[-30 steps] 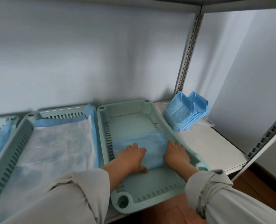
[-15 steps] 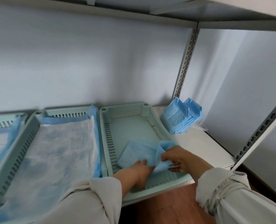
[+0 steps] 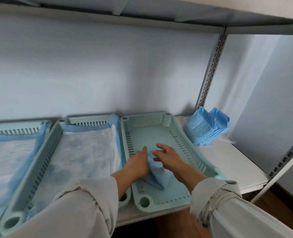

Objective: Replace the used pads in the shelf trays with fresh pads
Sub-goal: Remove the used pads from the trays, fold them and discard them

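A folded blue pad (image 3: 160, 176) lies in the near half of the right-hand mint tray (image 3: 194, 152), one fold raised in a ridge. My left hand (image 3: 137, 163) rests on the pad's left side with its fingers straight and pointing away from me. My right hand (image 3: 170, 158) is over the pad's right side, fingers spread and loosely bent, its thumb side pinching the top of the raised fold. The far half of this tray is bare. The middle tray (image 3: 56, 134) holds a spread white pad (image 3: 84, 152) with blue edges.
A third lined tray (image 3: 13, 130) sits at the far left. A stack of folded blue pads (image 3: 207, 128) lies on the white shelf (image 3: 231, 162) right of the trays. A slotted shelf post (image 3: 211, 69) rises behind the stack, and another shelf board runs overhead.
Both hands moved farther into the right tray. The pad, lying flat a second ago, has been lifted and drawn up into a ridge between my hands. The view has tilted upward.
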`<state>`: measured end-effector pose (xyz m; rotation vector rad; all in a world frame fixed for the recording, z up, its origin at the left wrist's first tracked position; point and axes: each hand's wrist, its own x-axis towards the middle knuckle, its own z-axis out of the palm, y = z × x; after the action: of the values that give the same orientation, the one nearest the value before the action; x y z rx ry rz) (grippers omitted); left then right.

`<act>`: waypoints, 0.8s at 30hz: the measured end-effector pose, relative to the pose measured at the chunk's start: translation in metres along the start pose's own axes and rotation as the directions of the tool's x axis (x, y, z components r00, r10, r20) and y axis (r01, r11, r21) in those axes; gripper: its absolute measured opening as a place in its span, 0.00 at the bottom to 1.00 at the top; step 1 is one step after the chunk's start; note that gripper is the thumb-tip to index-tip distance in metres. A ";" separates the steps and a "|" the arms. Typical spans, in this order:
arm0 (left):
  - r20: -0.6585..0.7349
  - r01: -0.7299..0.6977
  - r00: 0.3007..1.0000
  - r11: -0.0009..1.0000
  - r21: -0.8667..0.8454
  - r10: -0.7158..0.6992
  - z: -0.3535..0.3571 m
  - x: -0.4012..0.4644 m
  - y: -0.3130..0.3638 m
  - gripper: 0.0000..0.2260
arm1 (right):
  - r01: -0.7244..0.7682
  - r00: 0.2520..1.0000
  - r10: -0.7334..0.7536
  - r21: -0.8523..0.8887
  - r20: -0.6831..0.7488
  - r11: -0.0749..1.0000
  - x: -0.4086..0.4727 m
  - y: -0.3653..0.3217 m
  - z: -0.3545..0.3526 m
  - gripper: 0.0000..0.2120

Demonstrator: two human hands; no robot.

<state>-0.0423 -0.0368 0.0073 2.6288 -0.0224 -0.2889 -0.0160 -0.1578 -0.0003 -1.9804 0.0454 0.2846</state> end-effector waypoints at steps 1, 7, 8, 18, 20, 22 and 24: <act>-0.019 0.000 1.000 1.000 0.004 0.000 0.000 0.001 -0.003 0.31 | -0.004 1.000 0.004 0.016 -0.003 1.000 0.003 0.001 0.003 0.20; -0.141 -0.194 0.967 0.970 0.145 0.214 0.008 0.010 -0.007 0.21 | -0.028 0.993 -0.003 -0.250 -0.121 0.968 0.017 0.029 -0.015 0.13; -0.091 -0.237 0.963 0.956 0.171 0.255 0.012 0.013 -0.006 0.18 | -0.016 0.998 0.000 -0.293 -0.056 0.956 0.016 0.034 -0.016 0.13; 0.144 -0.197 0.980 0.779 0.595 0.138 0.028 0.032 -0.003 0.16 | 0.165 0.982 -0.060 -0.669 0.178 0.724 0.020 0.046 -0.022 0.20; 0.224 -0.264 0.961 0.794 0.548 0.165 0.026 0.038 -0.009 0.20 | 0.225 0.960 -0.010 -0.750 0.279 0.622 0.015 0.042 -0.022 0.22; 0.312 -0.273 0.942 0.824 0.497 0.125 0.025 0.042 -0.016 0.26 | 0.259 0.952 0.001 -0.810 0.306 0.526 0.007 0.038 -0.016 0.28; 0.314 -0.267 0.943 0.813 0.518 0.110 0.026 0.043 -0.017 0.28 | 0.286 0.955 -0.035 -0.876 0.296 0.389 -0.001 0.037 -0.004 0.30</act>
<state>-0.0057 -0.0367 -0.0316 3.1022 -0.5417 -0.6553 -0.0225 -0.1769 -0.0312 -3.0329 -0.6024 0.4786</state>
